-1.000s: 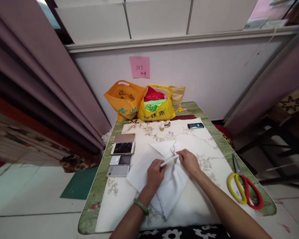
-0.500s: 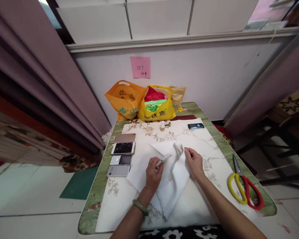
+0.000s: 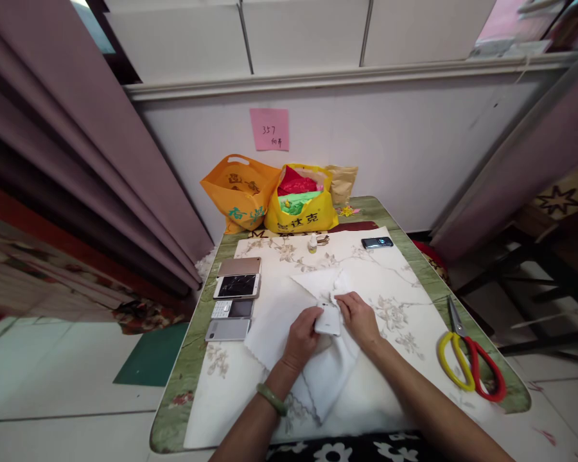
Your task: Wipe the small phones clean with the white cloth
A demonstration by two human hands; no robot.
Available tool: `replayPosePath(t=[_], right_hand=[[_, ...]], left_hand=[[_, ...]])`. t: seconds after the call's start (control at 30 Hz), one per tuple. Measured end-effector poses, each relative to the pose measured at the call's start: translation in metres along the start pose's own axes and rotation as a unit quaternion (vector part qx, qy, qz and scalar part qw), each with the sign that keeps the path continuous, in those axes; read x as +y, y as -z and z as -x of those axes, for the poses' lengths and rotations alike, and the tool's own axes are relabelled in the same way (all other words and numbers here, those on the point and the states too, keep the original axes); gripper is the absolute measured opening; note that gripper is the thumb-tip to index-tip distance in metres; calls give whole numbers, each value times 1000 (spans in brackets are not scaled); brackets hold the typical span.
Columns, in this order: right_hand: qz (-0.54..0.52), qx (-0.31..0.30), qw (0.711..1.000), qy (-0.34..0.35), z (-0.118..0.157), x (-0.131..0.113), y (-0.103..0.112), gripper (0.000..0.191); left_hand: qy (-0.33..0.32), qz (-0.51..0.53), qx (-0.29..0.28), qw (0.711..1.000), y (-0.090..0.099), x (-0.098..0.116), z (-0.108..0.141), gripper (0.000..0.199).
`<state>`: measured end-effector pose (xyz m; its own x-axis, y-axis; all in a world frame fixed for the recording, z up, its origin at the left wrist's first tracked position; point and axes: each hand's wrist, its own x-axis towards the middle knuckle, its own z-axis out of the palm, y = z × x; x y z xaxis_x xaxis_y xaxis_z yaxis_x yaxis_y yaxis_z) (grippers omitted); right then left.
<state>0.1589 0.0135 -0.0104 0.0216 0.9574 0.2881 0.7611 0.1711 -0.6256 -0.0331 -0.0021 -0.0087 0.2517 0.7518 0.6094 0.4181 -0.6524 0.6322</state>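
A white mobile phone (image 3: 328, 320) is held at its left side by my left hand (image 3: 303, 335), its flat face turned up toward me. My right hand (image 3: 361, 319) pinches a gathered fold of the white cloth (image 3: 274, 319) just to the right of the phone. The cloth lies spread and partly folded under both hands, with scalloped edges. To the left, several phones lie in a column: a gold one (image 3: 241, 267), a white one with a cracked dark screen (image 3: 237, 286), a keypad phone (image 3: 232, 309) and a silver one (image 3: 228, 330).
Large scissors (image 3: 472, 362) with yellow and red handles lie at the table's right edge. A dark phone (image 3: 377, 242), a small bottle (image 3: 313, 243), an orange bag (image 3: 243, 196) and a yellow bag (image 3: 302, 215) of cloths are toward the back, near the wall.
The white phone has turned from edge-on to face-up in my left hand. My right hand has come left and nearer the phone, drawing the cloth fold with it.
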Motion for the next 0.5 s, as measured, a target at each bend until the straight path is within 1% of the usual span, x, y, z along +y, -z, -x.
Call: replayPosePath(t=[0.1, 0.2, 0.23, 0.3, 0.4, 0.43, 0.5], right_hand=[[-82, 33, 995, -41, 0, 6, -1, 31], [-181, 63, 974, -120, -1, 13, -1, 37], [-208, 64, 965, -147, -2, 15, 0, 39], [-248, 60, 948, -189, -3, 15, 3, 42], [-289, 76, 929, -218, -5, 1, 14, 43], [-301, 84, 924, -220, -6, -7, 19, 44], [-326, 88, 919, -205, -5, -29, 30, 42]], left_hand=[[-22, -41, 13, 999, 3, 3, -2, 26], [-12, -102, 60, 993, 7, 7, -2, 17], [-2, -103, 67, 992, 9, 8, -2, 16], [25, -70, 52, 996, 9, 9, -1, 16], [60, -19, 1, 998, 7, 8, 0, 20], [72, -15, -7, 997, 7, 7, 0, 21], [101, -17, -2, 995, 6, 6, -1, 23]])
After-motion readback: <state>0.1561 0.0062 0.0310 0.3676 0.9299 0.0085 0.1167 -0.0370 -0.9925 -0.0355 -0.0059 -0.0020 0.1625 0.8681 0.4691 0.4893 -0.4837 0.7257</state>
